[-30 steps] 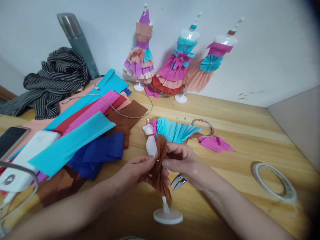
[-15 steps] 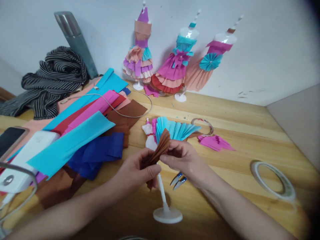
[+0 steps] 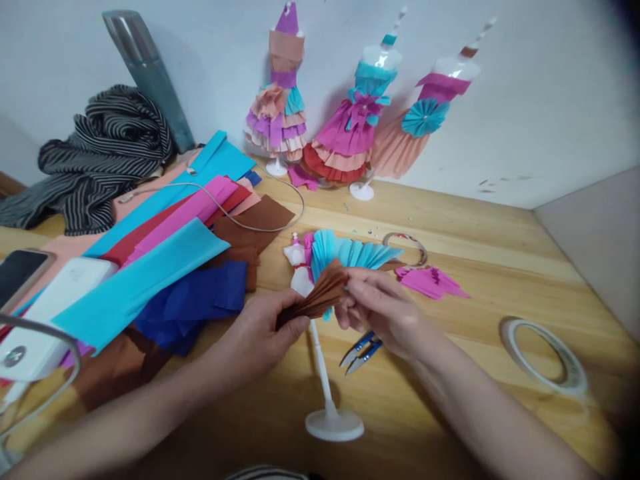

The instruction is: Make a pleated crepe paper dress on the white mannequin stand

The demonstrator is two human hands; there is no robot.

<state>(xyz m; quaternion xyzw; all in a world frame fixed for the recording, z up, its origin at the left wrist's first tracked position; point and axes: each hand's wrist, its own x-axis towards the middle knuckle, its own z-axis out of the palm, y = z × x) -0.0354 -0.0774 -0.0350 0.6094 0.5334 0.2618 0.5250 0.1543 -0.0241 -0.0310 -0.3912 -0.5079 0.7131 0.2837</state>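
Observation:
My left hand (image 3: 270, 327) is closed round the gathered end of a pleated brown crepe paper piece (image 3: 320, 297). The fingers of my right hand (image 3: 377, 303) pinch its fanned-out edge on the other side. Behind the hands lies a small white mannequin (image 3: 301, 283) with a magenta and turquoise pleated paper dress (image 3: 350, 257), partly hidden by the brown paper. A white stand (image 3: 334, 424) with a thin rod lies below my hands, towards me. Thread snips (image 3: 361, 352) with blue handles rest on the table under my right wrist.
Crepe paper sheets (image 3: 145, 287), a power bank (image 3: 55, 320) and a phone (image 3: 20, 280) crowd the left. Three dressed mannequins (image 3: 367, 127) stand along the wall. Tape rolls (image 3: 545, 357) and a magenta paper scrap (image 3: 433, 283) are at right. A striped cloth (image 3: 110, 153) and bottle (image 3: 150, 80) are back left.
The brown paper has turned from steeply tilted to flatter, its pleats spread wider. My right hand has shifted along its edge, uncovering more of the snips. My left hand has moved slightly left.

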